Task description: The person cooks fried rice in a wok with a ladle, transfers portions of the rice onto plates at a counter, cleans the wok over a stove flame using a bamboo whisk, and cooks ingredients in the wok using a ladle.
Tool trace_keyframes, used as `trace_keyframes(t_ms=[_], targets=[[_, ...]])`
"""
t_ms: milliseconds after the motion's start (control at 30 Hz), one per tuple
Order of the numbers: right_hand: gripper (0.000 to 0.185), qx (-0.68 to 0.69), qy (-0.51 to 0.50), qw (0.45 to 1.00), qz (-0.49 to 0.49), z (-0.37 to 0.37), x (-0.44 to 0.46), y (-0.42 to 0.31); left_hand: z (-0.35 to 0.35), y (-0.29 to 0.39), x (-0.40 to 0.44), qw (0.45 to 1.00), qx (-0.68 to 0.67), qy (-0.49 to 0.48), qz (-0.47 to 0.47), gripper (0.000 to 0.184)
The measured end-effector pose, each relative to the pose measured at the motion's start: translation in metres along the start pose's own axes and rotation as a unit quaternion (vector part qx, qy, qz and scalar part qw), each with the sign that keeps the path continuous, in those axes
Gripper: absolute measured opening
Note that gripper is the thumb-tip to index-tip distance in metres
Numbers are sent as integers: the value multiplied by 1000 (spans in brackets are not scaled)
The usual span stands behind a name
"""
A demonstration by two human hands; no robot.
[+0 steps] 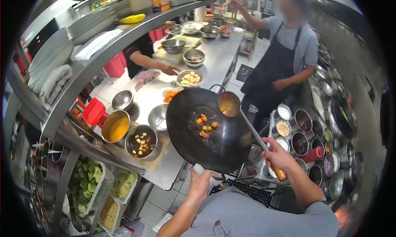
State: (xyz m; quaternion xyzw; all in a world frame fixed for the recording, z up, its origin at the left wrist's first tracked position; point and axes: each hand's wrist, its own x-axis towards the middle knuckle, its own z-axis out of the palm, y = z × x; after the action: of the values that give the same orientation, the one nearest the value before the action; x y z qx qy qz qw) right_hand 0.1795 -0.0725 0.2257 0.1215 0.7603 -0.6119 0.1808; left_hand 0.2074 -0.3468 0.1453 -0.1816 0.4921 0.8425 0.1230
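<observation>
A large black wok point(181, 109) is held in the air by my left hand point(199, 184), which is closed around its near handle with a bit of white cloth point(199, 169). Several orange, yellow and purple food pieces point(203, 123) lie in the bottom of the wok. My right hand point(277, 155) grips the wooden-ended handle of a ladle point(229, 105), whose bowl is over the wok's far right rim. Left of the wok stand a pot of orange sauce point(116, 128), a pot of dark liquid with yellow cubes point(141, 142) and a steel bowl point(158, 116).
A co-worker in a dark apron point(270, 64) stands ahead on the right. Another person's hand point(168, 68) reaches to a bowl of pale chunks point(189, 78). A metal shelf point(99, 57) crosses on the left. Sauce containers point(303, 120) crowd the right; vegetable baskets point(98, 191) sit low left.
</observation>
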Motion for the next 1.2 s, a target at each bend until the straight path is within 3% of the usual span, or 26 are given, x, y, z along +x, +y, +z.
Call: trace_keyframes(t_ms=[100, 267, 333, 367, 433, 500, 600, 633, 700, 733, 800, 867, 967, 1067, 1100, 1200], targets=[[48, 66, 11, 993, 96, 26, -12, 5, 15, -2, 7, 997, 52, 21, 47, 49], [44, 276, -59, 951, 125, 57, -16, 10, 8, -13, 47, 997, 79, -14, 4, 42], [37, 452, -151, 868, 142, 56, -18, 17, 1, 0, 47, 997, 47, -30, -44, 30], [37, 454, -152, 866, 145, 53, -17, 28, -3, 7, 43, 997, 49, -28, -47, 30], [31, 650, -276, 694, 138, 38, -13, 55, -11, 20, 37, 989, 12, -13, -149, 32], [29, 648, -274, 698, 132, 28, -25, 51, -18, 24, 29, 986, -23, -17, -163, 33], [38, 555, -184, 804, 106, 1, -34, 42, -17, 26, 18, 982, -49, -33, -177, 33], [42, 448, -107, 881, 110, -5, -40, 31, -14, 23, 15, 987, -47, -29, -153, 34], [49, 288, -31, 951, 108, -10, -47, 18, -8, 21, 11, 990, -44, -25, -129, 34], [49, 289, -29, 951, 108, -11, -49, 18, -3, 23, 9, 993, -34, -31, -105, 35], [56, 168, 18, 979, 114, -16, -52, 18, 6, 15, 10, 995, -25, -40, -84, 36], [56, 114, 30, 984, 130, -11, -56, 10, 11, -1, 16, 997, 9, -60, 45, 40], [53, 61, 27, 985, 159, 3, -55, 6, 18, -17, 21, 995, 60, -45, 61, 43], [41, 229, -36, 952, 202, 26, -56, -6, 28, -23, 28, 994, 99, -9, 53, 45], [41, 229, -39, 952, 200, 28, -58, -8, 29, -24, 32, 992, 118, -9, 44, 45], [35, 442, -169, 853, 220, 35, -59, -4, 28, -31, 44, 992, 128, 8, 19, 36]])
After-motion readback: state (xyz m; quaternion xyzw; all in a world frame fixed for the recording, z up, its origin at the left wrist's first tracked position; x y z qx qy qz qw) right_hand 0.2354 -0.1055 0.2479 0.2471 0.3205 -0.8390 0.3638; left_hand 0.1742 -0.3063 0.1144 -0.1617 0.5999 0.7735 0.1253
